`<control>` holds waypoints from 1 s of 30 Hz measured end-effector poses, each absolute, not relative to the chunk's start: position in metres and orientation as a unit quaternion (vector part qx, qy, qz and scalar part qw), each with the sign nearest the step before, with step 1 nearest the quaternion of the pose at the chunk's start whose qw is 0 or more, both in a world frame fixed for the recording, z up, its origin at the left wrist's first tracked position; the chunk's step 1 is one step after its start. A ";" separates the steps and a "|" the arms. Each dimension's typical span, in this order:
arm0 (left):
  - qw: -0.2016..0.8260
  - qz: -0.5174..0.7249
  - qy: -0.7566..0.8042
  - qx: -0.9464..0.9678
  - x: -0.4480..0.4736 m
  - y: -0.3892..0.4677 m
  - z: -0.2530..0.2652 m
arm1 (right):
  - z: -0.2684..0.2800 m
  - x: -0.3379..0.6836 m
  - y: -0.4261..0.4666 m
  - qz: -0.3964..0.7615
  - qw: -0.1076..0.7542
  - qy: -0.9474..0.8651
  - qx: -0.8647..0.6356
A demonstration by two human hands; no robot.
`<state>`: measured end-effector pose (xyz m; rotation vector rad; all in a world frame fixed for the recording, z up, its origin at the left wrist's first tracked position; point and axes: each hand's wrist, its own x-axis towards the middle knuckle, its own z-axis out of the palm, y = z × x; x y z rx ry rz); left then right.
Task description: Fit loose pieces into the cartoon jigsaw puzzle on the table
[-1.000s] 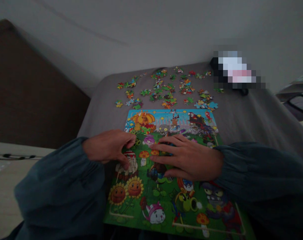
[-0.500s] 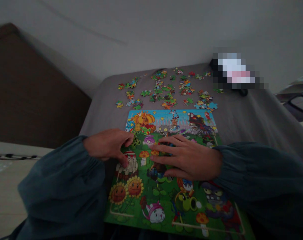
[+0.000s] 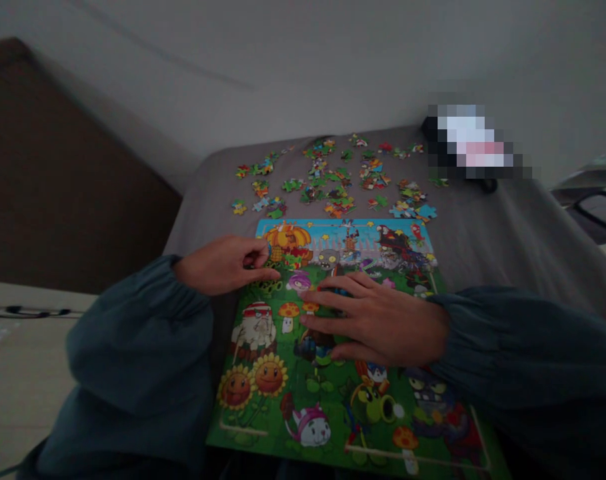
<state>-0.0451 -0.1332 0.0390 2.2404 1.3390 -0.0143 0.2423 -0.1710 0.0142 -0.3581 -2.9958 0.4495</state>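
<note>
A colourful cartoon jigsaw puzzle board (image 3: pixel 303 373) lies flat before me, covered with zombies, sunflowers, mushrooms and other plants. My left hand (image 3: pixel 223 265) is over its upper left edge, near the pumpkin picture. The fingers are curled and the thumb is stretched out apart from them, with nothing visible between. Resting on the middle of the board is my right hand (image 3: pixel 383 317), palm down with fingers spread, hiding part of the picture.
Several loose jigsaw pieces (image 3: pixel 333 177) are scattered on the grey cloth (image 3: pixel 483 233) beyond the board. A blurred-out device on a dark stand (image 3: pixel 487 185) is at the far right. The wall (image 3: pixel 303 67) rises behind. A dark brown panel (image 3: pixel 73 193) stands at left.
My left hand has moved up along the board's left edge, uncovering the bearded character, and its thumb has come closer to the fingers. My right hand stays almost in place.
</note>
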 end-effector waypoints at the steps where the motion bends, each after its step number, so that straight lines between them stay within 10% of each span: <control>1: 0.262 -0.016 0.490 0.831 -0.045 -0.133 0.038 | 0.014 0.242 -0.171 0.148 0.044 -0.981 -0.118; 30: 0.340 -0.050 0.468 0.814 -0.041 -0.132 0.032 | 0.017 0.243 -0.173 0.154 0.042 -0.982 -0.105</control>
